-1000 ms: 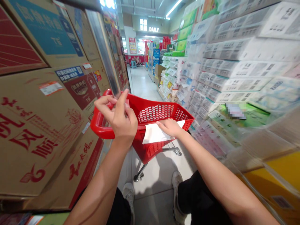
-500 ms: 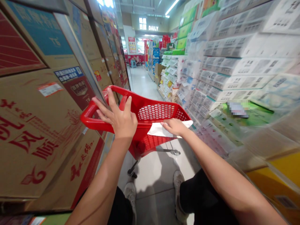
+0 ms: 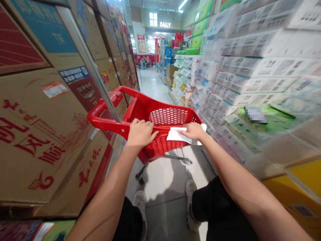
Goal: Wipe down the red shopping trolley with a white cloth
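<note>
A red plastic shopping cart [image 3: 155, 100] stands turned sideways in the aisle, its handle [image 3: 105, 124] towards the boxes on the left. My left hand [image 3: 140, 133] is wrapped over the cart's near rim, close to the handle end, thumb on the outer side. Farther along the same rim, my right hand [image 3: 193, 131] is closed on a white cloth [image 3: 175, 134], pressing it against the edge. The cloth drapes over the rim and down the outside; whether it is cloth or paper I cannot tell for sure. Part of the basket's inside shows through holes in its wall.
Stacked cardboard boxes [image 3: 37, 134] rise close on the left, with a metal post [image 3: 87, 63] before them. Piles of white packaged tissue [image 3: 250, 73] line the right. The tiled floor [image 3: 163, 197] runs between, with my shoes behind the cart. A blue stool [image 3: 142, 64] stands far ahead.
My left hand, spread above the handle before, has come down and right onto the near rim and closed on it. My right hand has bunched the cloth and shifted slightly right.
</note>
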`<action>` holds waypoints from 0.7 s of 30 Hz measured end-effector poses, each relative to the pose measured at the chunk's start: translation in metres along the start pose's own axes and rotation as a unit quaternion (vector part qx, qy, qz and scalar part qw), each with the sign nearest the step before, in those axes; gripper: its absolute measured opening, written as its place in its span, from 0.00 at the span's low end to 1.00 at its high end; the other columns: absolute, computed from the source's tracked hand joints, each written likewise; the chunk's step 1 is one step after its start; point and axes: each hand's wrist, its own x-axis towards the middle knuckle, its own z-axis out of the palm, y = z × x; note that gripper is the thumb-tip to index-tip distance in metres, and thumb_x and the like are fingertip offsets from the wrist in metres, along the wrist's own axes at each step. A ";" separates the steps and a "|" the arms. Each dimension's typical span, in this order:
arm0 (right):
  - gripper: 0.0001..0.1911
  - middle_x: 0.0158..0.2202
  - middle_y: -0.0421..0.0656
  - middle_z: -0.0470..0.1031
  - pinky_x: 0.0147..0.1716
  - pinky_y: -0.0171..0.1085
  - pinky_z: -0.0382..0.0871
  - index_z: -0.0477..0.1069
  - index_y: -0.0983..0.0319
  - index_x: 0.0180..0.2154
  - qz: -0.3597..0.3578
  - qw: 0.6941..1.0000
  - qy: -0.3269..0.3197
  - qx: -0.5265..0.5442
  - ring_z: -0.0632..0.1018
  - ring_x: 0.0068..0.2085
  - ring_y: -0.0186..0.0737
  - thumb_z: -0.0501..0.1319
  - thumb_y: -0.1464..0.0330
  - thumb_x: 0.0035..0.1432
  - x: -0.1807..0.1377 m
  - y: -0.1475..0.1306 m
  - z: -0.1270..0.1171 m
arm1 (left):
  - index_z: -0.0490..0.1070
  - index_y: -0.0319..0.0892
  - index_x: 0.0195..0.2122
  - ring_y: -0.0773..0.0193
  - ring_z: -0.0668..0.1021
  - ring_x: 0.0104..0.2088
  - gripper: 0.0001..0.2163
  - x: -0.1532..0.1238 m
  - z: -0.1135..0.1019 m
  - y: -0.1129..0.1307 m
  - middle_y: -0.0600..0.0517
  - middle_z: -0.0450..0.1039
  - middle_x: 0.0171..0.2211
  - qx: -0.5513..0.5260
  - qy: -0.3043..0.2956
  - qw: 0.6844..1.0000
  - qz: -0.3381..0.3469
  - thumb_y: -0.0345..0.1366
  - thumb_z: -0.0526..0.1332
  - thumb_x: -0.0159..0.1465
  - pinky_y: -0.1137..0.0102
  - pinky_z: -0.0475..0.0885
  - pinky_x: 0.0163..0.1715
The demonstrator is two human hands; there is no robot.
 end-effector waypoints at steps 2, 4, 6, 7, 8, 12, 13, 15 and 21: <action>0.35 0.39 0.53 0.82 0.36 0.38 0.61 0.79 0.61 0.43 0.006 1.000 0.010 -0.010 0.81 0.43 0.53 0.47 0.40 0.65 0.000 -0.002 0.000 | 0.76 0.41 0.36 0.48 0.78 0.41 0.14 0.002 0.001 -0.002 0.40 0.80 0.36 -0.007 -0.004 1.000 0.011 0.46 0.58 0.66 0.54 0.61 0.44; 0.35 0.41 0.54 0.82 0.37 0.38 0.62 0.78 0.62 0.45 -0.001 0.999 0.031 -0.011 0.80 0.44 0.52 0.46 0.42 0.67 0.001 -0.018 0.000 | 0.75 0.42 0.36 0.49 0.78 0.41 0.13 0.004 0.002 -0.003 0.41 0.80 0.37 -0.007 -0.009 1.000 0.013 0.46 0.59 0.66 0.55 0.61 0.44; 0.35 0.41 0.54 0.82 0.38 0.38 0.62 0.78 0.61 0.46 -0.009 0.998 0.055 -0.002 0.80 0.43 0.51 0.44 0.43 0.69 0.004 -0.041 0.001 | 0.75 0.42 0.37 0.49 0.77 0.42 0.12 0.005 0.004 -0.003 0.41 0.80 0.38 -0.004 -0.014 1.000 0.010 0.46 0.60 0.66 0.55 0.61 0.45; 0.35 0.41 0.53 0.82 0.38 0.38 0.62 0.77 0.61 0.47 -0.012 0.998 0.065 0.005 0.80 0.43 0.50 0.43 0.43 0.69 0.006 -0.053 0.001 | 0.75 0.42 0.37 0.50 0.77 0.42 0.12 0.006 0.004 -0.003 0.41 0.80 0.38 -0.003 -0.016 1.000 0.009 0.46 0.60 0.66 0.56 0.61 0.45; 0.35 0.42 0.53 0.82 0.38 0.38 0.62 0.77 0.61 0.47 -0.013 0.997 0.075 0.011 0.80 0.43 0.50 0.43 0.44 0.69 0.009 -0.064 0.001 | 0.75 0.42 0.37 0.50 0.77 0.42 0.12 0.006 0.004 -0.003 0.41 0.80 0.38 -0.003 -0.017 1.000 0.008 0.46 0.60 0.66 0.56 0.61 0.45; 0.34 0.43 0.51 0.82 0.37 0.38 0.62 0.75 0.60 0.48 -0.021 0.995 0.094 0.014 0.81 0.43 0.50 0.41 0.44 0.70 0.014 -0.090 0.000 | 0.75 0.42 0.37 0.50 0.77 0.42 0.13 0.005 0.007 -0.003 0.42 0.80 0.37 0.006 -0.013 1.000 0.010 0.47 0.61 0.66 0.56 0.61 0.44; 0.34 0.43 0.51 0.82 0.38 0.38 0.62 0.75 0.60 0.49 -0.026 0.995 0.092 0.012 0.81 0.43 0.50 0.41 0.45 0.71 0.014 -0.091 -0.001 | 0.75 0.42 0.37 0.50 0.77 0.41 0.14 0.005 0.008 -0.003 0.42 0.80 0.37 0.010 -0.012 1.000 0.014 0.48 0.60 0.66 0.56 0.61 0.44; 0.34 0.45 0.49 0.82 0.38 0.38 0.63 0.74 0.59 0.50 -0.046 0.995 0.083 0.010 0.80 0.44 0.50 0.40 0.45 0.71 0.012 -0.089 -0.005 | 0.75 0.41 0.37 0.50 0.77 0.40 0.15 0.004 0.008 -0.004 0.42 0.80 0.36 0.018 -0.009 1.000 0.022 0.48 0.59 0.67 0.55 0.61 0.43; 0.39 0.44 0.50 0.81 0.39 0.38 0.64 0.76 0.59 0.47 -0.037 0.998 0.037 -0.017 0.80 0.46 0.51 0.39 0.39 0.67 -0.001 -0.043 -0.012 | 0.77 0.42 0.40 0.47 0.75 0.46 0.15 -0.006 -0.009 -0.018 0.43 0.79 0.40 0.067 0.011 0.997 -0.045 0.49 0.60 0.64 0.53 0.61 0.51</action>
